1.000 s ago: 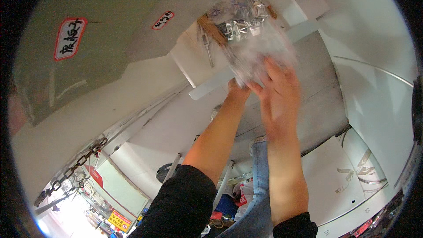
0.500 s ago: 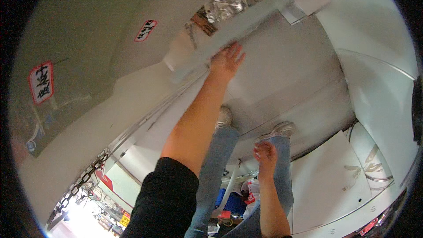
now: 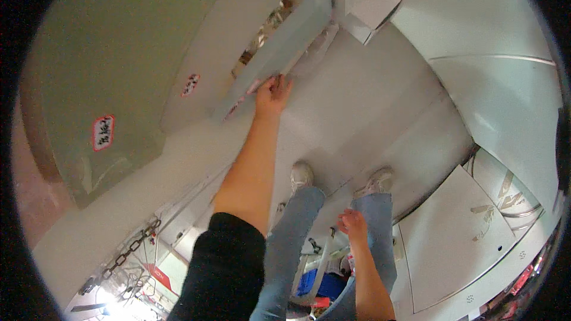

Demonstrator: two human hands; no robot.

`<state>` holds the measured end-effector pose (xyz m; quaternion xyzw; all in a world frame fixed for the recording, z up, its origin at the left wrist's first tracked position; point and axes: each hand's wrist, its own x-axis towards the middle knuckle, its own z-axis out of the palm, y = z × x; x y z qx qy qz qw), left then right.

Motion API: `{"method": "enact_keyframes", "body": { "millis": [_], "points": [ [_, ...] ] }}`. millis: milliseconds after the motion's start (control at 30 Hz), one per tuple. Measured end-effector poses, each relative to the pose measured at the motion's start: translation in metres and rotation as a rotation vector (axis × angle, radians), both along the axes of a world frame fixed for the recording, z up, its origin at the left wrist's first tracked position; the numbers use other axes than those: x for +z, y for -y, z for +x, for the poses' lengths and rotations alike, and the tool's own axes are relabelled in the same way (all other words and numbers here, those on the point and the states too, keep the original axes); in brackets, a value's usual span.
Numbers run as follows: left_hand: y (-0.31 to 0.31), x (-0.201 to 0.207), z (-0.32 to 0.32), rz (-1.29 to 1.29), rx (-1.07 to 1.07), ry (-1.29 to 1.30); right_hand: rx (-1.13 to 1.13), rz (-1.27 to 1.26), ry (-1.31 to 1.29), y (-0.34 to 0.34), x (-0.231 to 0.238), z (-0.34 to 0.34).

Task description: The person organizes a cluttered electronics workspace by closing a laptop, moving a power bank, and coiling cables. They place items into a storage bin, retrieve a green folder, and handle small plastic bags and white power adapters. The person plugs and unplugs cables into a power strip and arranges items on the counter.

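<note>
passable: above floor (image 3: 369, 107) | obstacles: drawer front (image 3: 285, 41) left, white box (image 3: 376, 7) ahead

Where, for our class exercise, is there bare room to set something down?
The grey floor is bare between the open drawer beside the left hand, the shoes and the pale curved panel. It is crowded inside the drawer, where shiny contents show, and around the blue item between the jeans legs.

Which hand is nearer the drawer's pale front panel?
Left. The left hand is at the lower edge of the pale front panel, apparently touching it; the right hand hangs by the right leg, well away.
</note>
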<state>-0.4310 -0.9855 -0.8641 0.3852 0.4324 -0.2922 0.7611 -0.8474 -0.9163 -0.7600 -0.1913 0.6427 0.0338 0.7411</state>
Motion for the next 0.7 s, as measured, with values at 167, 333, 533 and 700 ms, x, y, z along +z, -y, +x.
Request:
{"method": "enact_keyframes", "body": {
  "millis": [167, 333, 533, 700],
  "points": [
    [0.002, -0.009, -0.006, -0.214, 0.189, -0.044, -0.101, -0.12, 0.154, 0.004, -0.012, 0.024],
    [-0.007, -0.012, -0.003, -0.312, 0.18, 0.001, -0.052, -0.132, 0.153, 0.017, -0.01, 0.044],
    [0.006, -0.017, 0.019, -0.151, 0.054, -0.019, -0.051, -0.163, 0.144, 0.035, 0.001, 0.048],
    [0.004, -0.005, 0.016, -0.121, -0.008, 0.009, -0.133, -0.086, 0.207, 0.041, 0.0, 0.049]
  ]
}}
